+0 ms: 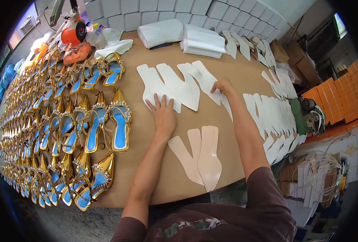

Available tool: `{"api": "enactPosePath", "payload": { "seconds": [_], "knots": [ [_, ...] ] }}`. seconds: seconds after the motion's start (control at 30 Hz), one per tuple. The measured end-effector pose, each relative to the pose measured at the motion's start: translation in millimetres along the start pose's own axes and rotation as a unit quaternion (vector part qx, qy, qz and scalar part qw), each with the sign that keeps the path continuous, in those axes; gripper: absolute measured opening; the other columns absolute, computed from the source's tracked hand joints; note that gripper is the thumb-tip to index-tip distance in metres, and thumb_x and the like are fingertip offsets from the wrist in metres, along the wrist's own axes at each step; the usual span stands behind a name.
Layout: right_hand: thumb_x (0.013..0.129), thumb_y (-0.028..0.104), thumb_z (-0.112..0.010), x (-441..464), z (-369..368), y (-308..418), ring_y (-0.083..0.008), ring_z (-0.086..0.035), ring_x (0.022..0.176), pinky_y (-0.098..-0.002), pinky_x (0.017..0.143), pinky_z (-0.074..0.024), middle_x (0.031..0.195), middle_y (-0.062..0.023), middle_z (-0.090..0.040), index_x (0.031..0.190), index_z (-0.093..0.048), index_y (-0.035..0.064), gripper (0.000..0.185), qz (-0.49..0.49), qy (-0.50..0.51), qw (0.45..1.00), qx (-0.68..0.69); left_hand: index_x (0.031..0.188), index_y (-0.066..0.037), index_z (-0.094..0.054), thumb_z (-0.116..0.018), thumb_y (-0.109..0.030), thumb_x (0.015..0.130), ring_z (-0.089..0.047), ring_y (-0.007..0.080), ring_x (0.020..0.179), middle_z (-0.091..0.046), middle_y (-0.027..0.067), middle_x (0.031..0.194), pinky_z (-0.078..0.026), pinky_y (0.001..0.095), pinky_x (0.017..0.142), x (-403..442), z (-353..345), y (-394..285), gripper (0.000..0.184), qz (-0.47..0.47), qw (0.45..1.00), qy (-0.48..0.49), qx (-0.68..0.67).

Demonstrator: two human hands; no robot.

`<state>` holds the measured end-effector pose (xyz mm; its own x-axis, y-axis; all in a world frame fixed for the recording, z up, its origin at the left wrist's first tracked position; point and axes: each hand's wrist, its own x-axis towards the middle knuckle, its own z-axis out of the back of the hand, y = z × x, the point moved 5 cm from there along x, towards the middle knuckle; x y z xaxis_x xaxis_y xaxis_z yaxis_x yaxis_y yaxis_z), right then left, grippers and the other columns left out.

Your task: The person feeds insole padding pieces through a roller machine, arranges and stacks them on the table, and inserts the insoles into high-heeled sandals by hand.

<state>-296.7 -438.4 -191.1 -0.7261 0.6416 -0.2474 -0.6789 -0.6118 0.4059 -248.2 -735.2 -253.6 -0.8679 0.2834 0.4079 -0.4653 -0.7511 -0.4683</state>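
White shoe insoles (166,86) lie fanned and overlapping on the brown tabletop before me. My left hand (162,115) rests flat with fingers spread, its fingertips on the lower part of the leftmost white insole. Further right, my right hand (223,86) has its fingers curled, thumb and index finger closed at the edge of another white insole (205,78). That piece lies at a slant, its upper end overlapping the neighbouring ones. Between my forearms are several beige insoles (209,157), partly stacked in a fan.
Rows of gold high-heeled sandals (120,121) with blue footbeds fill the table's left side. Stacks of white sheets (160,33) stand at the back, before a wall of white boxes (158,5). More white insoles (269,115) line the right edge; orange boxes (336,99) are beyond.
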Motion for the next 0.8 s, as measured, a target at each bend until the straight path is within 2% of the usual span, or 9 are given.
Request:
{"api": "enactPosePath", "payload": {
  "seconds": [0.37, 0.4, 0.5, 0.53, 0.57, 0.67, 0.73, 0.77, 0.8],
  "knots": [
    [0.060, 0.001, -0.072, 31.6, 204.8, 71.2, -0.0228, -0.059, 0.073, -0.0333, 0.072, -0.0516, 0.082, -0.0092, -0.068, 0.093, -0.070, -0.0032, 0.033, 0.197, -0.115, 0.973, -0.022, 0.119, -0.001, -0.062, -0.060, -0.006, 0.085, -0.029, 0.0513, 0.142, -0.054, 0.0187, 0.139, -0.007, 0.0761, 0.113, 5.4, 11.0, -9.0, 0.035, 0.033, 0.999, 0.020, -0.016],
    [0.060, 0.001, -0.071, 16.8, 203.4, 84.2, -0.0226, -0.059, 0.074, -0.0331, 0.073, -0.0516, 0.082, -0.0086, -0.068, 0.094, -0.070, -0.0028, 0.034, 0.215, -0.124, 0.968, -0.023, 0.120, -0.001, -0.061, -0.060, -0.006, 0.085, -0.030, 0.0511, 0.142, -0.054, 0.0182, 0.139, -0.007, 0.0763, 0.112, 5.6, 11.5, -7.5, 0.036, 0.034, 0.999, 0.026, -0.014],
    [0.063, 0.000, -0.073, 21.0, 248.9, 116.1, -0.0225, -0.061, 0.071, -0.0302, 0.069, -0.0521, 0.086, -0.0103, -0.069, 0.102, -0.070, -0.0035, 0.039, 0.288, -0.099, 0.952, -0.021, 0.124, 0.000, -0.057, -0.063, -0.007, 0.083, -0.030, 0.0513, 0.141, -0.049, 0.0195, 0.142, -0.008, 0.0758, 0.112, 7.5, 7.4, 2.0, 0.041, 0.046, 0.998, -0.004, -0.045],
    [0.066, 0.002, -0.075, 9.8, 255.7, 126.9, -0.0207, -0.061, 0.069, -0.0277, 0.066, -0.0513, 0.087, -0.0095, -0.070, 0.104, -0.070, -0.0024, 0.038, 0.296, -0.096, 0.944, 0.104, 0.125, 0.000, -0.056, -0.064, -0.008, 0.083, -0.031, 0.0514, 0.140, -0.047, 0.0201, 0.143, -0.009, 0.0756, 0.112, 8.0, 5.0, 3.5, 0.044, 0.049, 0.997, -0.017, -0.062],
    [0.070, 0.005, -0.076, -0.9, 256.8, 134.2, -0.0189, -0.062, 0.066, -0.0252, 0.062, -0.0504, 0.089, -0.0087, -0.070, 0.107, -0.071, -0.0013, 0.038, 0.300, -0.095, 0.922, 0.227, 0.127, 0.000, -0.054, -0.065, -0.008, 0.082, -0.031, 0.0515, 0.140, -0.045, 0.0207, 0.144, -0.009, 0.0754, 0.112, 8.0, 2.4, 3.4, 0.047, 0.051, 0.995, -0.029, -0.081],
    [0.072, 0.006, -0.078, -32.7, 214.0, 139.8, -0.0159, -0.061, 0.064, -0.0211, 0.057, -0.0462, 0.088, -0.0094, -0.070, 0.105, -0.071, -0.0031, 0.035, 0.274, -0.113, 0.905, 0.306, 0.130, 0.001, -0.049, -0.067, -0.010, 0.081, -0.030, 0.0517, 0.139, -0.041, 0.0237, 0.146, -0.011, 0.0742, 0.112, 11.5, 3.8, 4.3, 0.054, 0.060, 0.993, -0.063, -0.083],
    [0.076, 0.010, -0.082, -51.2, 137.7, 119.9, -0.0159, -0.062, 0.073, -0.0245, 0.066, -0.0479, 0.095, -0.0098, -0.068, 0.112, -0.064, -0.0006, 0.041, 0.218, -0.090, 0.871, 0.431, 0.133, 0.001, -0.045, -0.069, -0.012, 0.080, -0.030, 0.0518, 0.139, -0.036, 0.0268, 0.147, -0.013, 0.0731, 0.112, 6.6, 6.7, 7.5, 0.060, 0.070, 0.990, -0.090, -0.081],
    [0.079, 0.011, -0.080, -52.0, 91.9, 108.5, -0.0179, -0.062, 0.084, -0.0261, 0.076, -0.0477, 0.101, -0.0098, -0.068, 0.115, -0.060, 0.0026, 0.042, 0.230, -0.039, 0.883, 0.407, 0.133, 0.001, -0.045, -0.069, -0.012, 0.080, -0.030, 0.0518, 0.139, -0.036, 0.0268, 0.147, -0.013, 0.0731, 0.112, 6.0, 7.5, 8.4, 0.060, 0.072, 0.990, -0.088, -0.079],
    [0.080, 0.013, -0.080, -74.9, 40.7, 89.1, -0.0236, -0.063, 0.102, -0.0304, 0.081, -0.0490, 0.119, -0.0150, -0.064, 0.122, -0.055, 0.0025, 0.050, 0.179, 0.006, 0.849, 0.497, 0.135, 0.001, -0.044, -0.070, -0.013, 0.079, -0.030, 0.0511, 0.138, -0.035, 0.0277, 0.147, -0.015, 0.0717, 0.111, 6.0, 8.5, 8.9, 0.063, 0.082, 0.991, -0.094, -0.058]
  ]
}}
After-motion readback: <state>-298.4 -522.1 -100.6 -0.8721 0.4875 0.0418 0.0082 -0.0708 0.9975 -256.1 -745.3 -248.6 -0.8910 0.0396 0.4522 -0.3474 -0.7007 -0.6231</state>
